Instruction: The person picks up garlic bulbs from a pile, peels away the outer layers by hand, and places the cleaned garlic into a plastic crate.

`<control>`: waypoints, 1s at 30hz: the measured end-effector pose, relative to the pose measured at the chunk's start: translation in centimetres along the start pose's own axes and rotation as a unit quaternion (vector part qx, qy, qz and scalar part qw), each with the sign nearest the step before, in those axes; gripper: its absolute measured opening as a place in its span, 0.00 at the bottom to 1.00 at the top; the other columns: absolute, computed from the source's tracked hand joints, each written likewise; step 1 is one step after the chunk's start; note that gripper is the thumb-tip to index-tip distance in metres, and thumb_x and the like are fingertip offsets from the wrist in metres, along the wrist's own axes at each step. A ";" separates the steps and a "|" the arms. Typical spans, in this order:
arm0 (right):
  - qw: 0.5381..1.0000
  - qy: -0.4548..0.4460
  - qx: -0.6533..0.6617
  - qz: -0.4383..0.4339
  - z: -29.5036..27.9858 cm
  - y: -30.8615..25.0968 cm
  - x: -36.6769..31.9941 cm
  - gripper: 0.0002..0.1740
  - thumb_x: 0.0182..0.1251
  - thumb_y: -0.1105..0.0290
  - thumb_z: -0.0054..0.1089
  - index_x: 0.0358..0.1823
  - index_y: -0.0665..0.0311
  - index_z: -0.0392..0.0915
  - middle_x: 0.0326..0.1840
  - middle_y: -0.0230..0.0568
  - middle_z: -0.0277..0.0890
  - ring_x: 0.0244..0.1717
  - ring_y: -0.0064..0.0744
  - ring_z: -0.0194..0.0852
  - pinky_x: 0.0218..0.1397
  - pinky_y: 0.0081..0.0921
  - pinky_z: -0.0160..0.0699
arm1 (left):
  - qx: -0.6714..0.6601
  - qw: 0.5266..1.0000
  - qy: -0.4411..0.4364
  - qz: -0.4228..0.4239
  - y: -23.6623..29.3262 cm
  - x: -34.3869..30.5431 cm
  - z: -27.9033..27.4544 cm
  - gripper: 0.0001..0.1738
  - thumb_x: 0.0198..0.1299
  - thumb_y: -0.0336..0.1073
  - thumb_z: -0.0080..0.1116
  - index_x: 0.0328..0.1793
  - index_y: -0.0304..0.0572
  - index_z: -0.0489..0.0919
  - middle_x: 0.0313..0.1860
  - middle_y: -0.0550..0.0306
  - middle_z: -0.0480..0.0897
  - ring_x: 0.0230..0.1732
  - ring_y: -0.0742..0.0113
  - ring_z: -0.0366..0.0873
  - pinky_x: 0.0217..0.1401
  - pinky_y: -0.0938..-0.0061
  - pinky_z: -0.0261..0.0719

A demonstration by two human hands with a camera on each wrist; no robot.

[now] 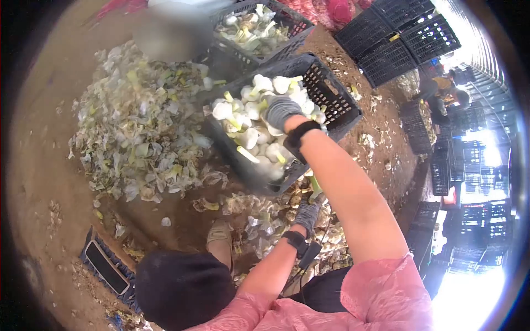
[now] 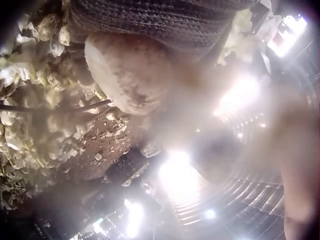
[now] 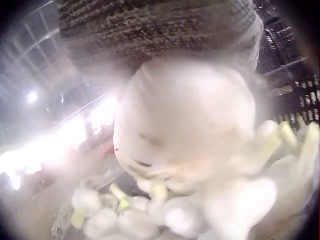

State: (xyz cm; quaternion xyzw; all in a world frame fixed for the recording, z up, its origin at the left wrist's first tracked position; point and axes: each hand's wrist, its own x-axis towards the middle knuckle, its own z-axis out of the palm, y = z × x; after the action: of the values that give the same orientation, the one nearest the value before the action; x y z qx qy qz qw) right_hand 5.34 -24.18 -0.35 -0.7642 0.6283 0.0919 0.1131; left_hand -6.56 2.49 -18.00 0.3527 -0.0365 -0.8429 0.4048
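My right hand (image 1: 282, 113), in a grey knit glove, is over the black plastic crate (image 1: 331, 102) among peeled white garlic bulbs (image 1: 223, 111). In the right wrist view it holds a large clean garlic bulb (image 3: 185, 120) just above the others, its fingers mostly hidden behind the bulb. Low beside the crate's near side, my left hand (image 1: 306, 214), gloved alike, grips a garlic bulb (image 2: 125, 75) with dirt-marked skin. A green stalk (image 1: 315, 185) rises by that hand in the head view.
A heap of peeled skins (image 1: 138, 132) lies left of the crate. Behind it stands another crate of garlic (image 1: 301, 38). Stacked black crates (image 1: 386, 44) are at the back right. Unpeeled garlic and husks (image 1: 265, 212) cover the ground near my foot (image 1: 220, 237).
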 end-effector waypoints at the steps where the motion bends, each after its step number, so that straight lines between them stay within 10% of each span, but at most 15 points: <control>1: 0.999 -0.033 -0.006 0.029 -0.6 -1.3 -0.5 0.24 0.53 0.62 0.54 0.53 0.60 0.70 0.49 0.51 0.73 0.50 0.49 0.71 0.50 0.38 0.71 | -0.133 0.989 0.025 -0.053 2.8 -1.9 1.5 0.22 0.58 0.47 0.54 0.52 0.40 0.71 0.43 0.56 0.76 0.39 0.67 0.71 0.44 0.74 0.71; 4: 0.998 0.013 -0.051 0.027 2.1 -2.2 1.4 0.21 0.54 0.64 0.53 0.50 0.62 0.73 0.46 0.51 0.75 0.50 0.49 0.72 0.49 0.37 0.72 | -0.391 0.905 0.074 -0.151 9.0 -6.0 4.3 0.16 0.64 0.43 0.45 0.51 0.43 0.72 0.47 0.57 0.75 0.47 0.67 0.69 0.47 0.76 0.71; 11: 0.984 -0.001 0.178 -0.019 2.2 6.6 -0.2 0.15 0.58 0.68 0.52 0.46 0.64 0.75 0.40 0.43 0.78 0.39 0.37 0.77 0.42 0.30 0.75 | 0.116 0.989 0.055 -0.078 13.1 -9.3 5.7 0.18 0.59 0.43 0.54 0.51 0.41 0.72 0.37 0.61 0.77 0.33 0.69 0.70 0.36 0.74 0.69; 12: 0.946 -0.045 0.316 -0.045 3.5 10.1 0.1 0.16 0.58 0.68 0.52 0.49 0.61 0.74 0.44 0.39 0.77 0.40 0.30 0.76 0.43 0.25 0.75 | 0.189 0.979 0.045 -0.062 13.2 -9.5 6.2 0.19 0.58 0.43 0.56 0.51 0.41 0.72 0.35 0.62 0.78 0.31 0.70 0.71 0.35 0.74 0.69; 13: 0.802 -0.059 0.582 0.122 -0.9 7.8 -3.7 0.15 0.59 0.67 0.56 0.47 0.63 0.74 0.41 0.37 0.77 0.36 0.25 0.76 0.37 0.22 0.76 | 0.158 0.987 0.015 0.016 11.5 -8.4 5.6 0.20 0.57 0.41 0.58 0.53 0.40 0.71 0.36 0.60 0.78 0.31 0.71 0.69 0.34 0.76 0.67; 18: 0.564 -0.086 0.821 0.014 -5.2 11.9 -14.1 0.24 0.50 0.62 0.65 0.48 0.65 0.73 0.39 0.40 0.76 0.35 0.30 0.77 0.32 0.24 0.80 | 0.066 0.992 -0.089 -0.068 9.9 -7.4 5.6 0.24 0.58 0.42 0.55 0.59 0.42 0.66 0.45 0.57 0.76 0.42 0.71 0.71 0.41 0.76 0.71; 22: 0.552 0.113 0.826 0.002 -7.3 14.5 -23.4 0.26 0.52 0.66 0.60 0.52 0.71 0.68 0.42 0.46 0.75 0.38 0.39 0.77 0.40 0.33 0.80 | 0.046 0.990 -0.130 0.041 11.5 -10.1 9.0 0.21 0.60 0.42 0.51 0.58 0.41 0.69 0.50 0.53 0.72 0.49 0.68 0.73 0.45 0.77 0.77; 24: 0.445 0.029 0.895 -0.024 -9.4 15.5 -29.9 0.29 0.52 0.66 0.59 0.55 0.72 0.65 0.48 0.52 0.72 0.43 0.44 0.76 0.44 0.37 0.79 | 0.149 0.957 -0.224 0.111 12.8 -11.1 10.2 0.19 0.61 0.41 0.48 0.55 0.39 0.70 0.50 0.52 0.72 0.50 0.68 0.73 0.42 0.80 0.79; 25: 0.451 0.062 0.890 0.029 -11.0 14.3 -32.7 0.32 0.53 0.65 0.59 0.58 0.73 0.62 0.54 0.54 0.69 0.49 0.45 0.73 0.53 0.39 0.74 | 0.074 0.965 -0.231 0.096 13.0 -11.6 11.1 0.36 0.51 0.57 0.59 0.55 0.34 0.69 0.42 0.53 0.79 0.35 0.66 0.79 0.37 0.75 0.81; 26: 0.488 0.154 0.858 0.040 -12.2 12.3 -35.3 0.33 0.54 0.63 0.59 0.59 0.73 0.61 0.56 0.53 0.67 0.52 0.43 0.70 0.59 0.37 0.68 | 0.061 0.953 -0.294 0.028 12.2 -10.7 11.1 0.18 0.62 0.41 0.46 0.54 0.39 0.70 0.48 0.54 0.74 0.37 0.68 0.77 0.35 0.81 0.80; 28: 0.436 0.094 0.893 -0.049 -12.3 12.9 -40.5 0.30 0.56 0.65 0.57 0.58 0.72 0.62 0.56 0.50 0.68 0.54 0.42 0.69 0.63 0.35 0.64 | -0.230 0.912 -0.180 -0.287 14.4 -15.5 15.4 0.19 0.62 0.43 0.47 0.54 0.40 0.69 0.44 0.56 0.76 0.29 0.69 0.76 0.31 0.79 0.78; 29: 0.578 0.251 0.776 0.015 -10.4 13.7 -43.1 0.27 0.58 0.68 0.55 0.57 0.72 0.64 0.54 0.48 0.70 0.51 0.41 0.72 0.57 0.35 0.70 | -0.046 0.863 -0.486 -0.128 12.4 -13.7 13.6 0.21 0.60 0.44 0.51 0.56 0.40 0.68 0.43 0.56 0.76 0.30 0.71 0.75 0.32 0.78 0.77; 30: 0.545 0.263 0.793 0.064 -11.0 12.5 -45.3 0.22 0.60 0.68 0.53 0.54 0.72 0.67 0.50 0.46 0.73 0.46 0.38 0.75 0.49 0.33 0.76 | 0.089 0.839 -0.536 0.023 12.4 -15.8 14.8 0.22 0.60 0.39 0.51 0.59 0.42 0.67 0.44 0.57 0.76 0.32 0.72 0.75 0.35 0.76 0.78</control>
State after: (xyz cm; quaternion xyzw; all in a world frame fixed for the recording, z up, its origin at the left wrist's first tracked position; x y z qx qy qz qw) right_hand -15.70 12.94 22.28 -0.3113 0.4939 -0.6419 0.4970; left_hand -0.97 2.04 6.27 -0.1210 -0.3312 -0.8837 0.3080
